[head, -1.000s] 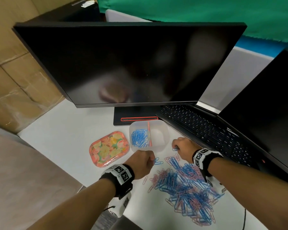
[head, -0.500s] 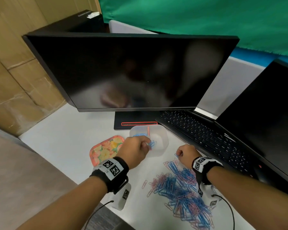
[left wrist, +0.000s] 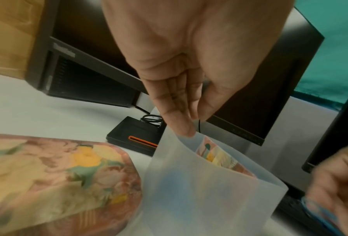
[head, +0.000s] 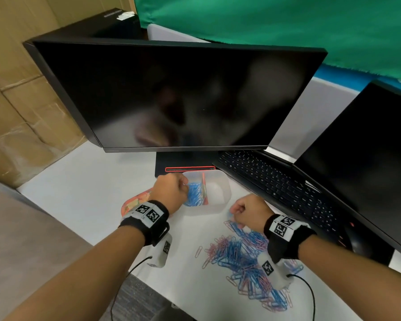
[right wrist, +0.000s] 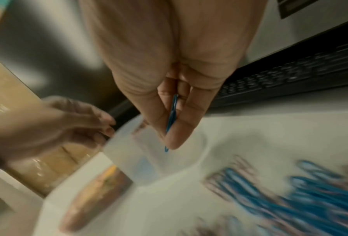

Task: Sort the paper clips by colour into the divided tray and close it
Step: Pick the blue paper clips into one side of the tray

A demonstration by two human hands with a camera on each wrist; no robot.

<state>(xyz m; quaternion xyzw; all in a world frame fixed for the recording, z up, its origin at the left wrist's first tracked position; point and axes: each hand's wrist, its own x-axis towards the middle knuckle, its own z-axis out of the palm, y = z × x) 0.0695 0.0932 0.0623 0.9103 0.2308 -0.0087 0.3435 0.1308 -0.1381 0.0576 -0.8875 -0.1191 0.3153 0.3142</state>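
Note:
The translucent divided tray (head: 220, 181) stands in front of the monitor base, with a pink divider (head: 204, 188) and blue clips (head: 195, 193) in its left compartment. My left hand (head: 184, 187) hangs over that compartment; in the left wrist view its fingers (left wrist: 181, 121) point straight down at the tray's rim (left wrist: 189, 183) and hold nothing I can see. My right hand (head: 234, 210) is at the far edge of the mixed blue and pink clip pile (head: 248, 258). It pinches one blue clip (right wrist: 172, 118) between thumb and fingers, just right of the tray (right wrist: 148, 153).
The floral lid (head: 131, 203) lies left of the tray, partly under my left wrist. A black keyboard (head: 276, 181) runs along the right, close behind my right hand. A large monitor (head: 171, 93) and its base (head: 183, 162) stand behind the tray. The table edge is near my forearms.
My left hand travelled from the pile to the tray's left compartment, where it held blue clips half a second ago; now none show in it. My right hand stayed at the pile's far edge.

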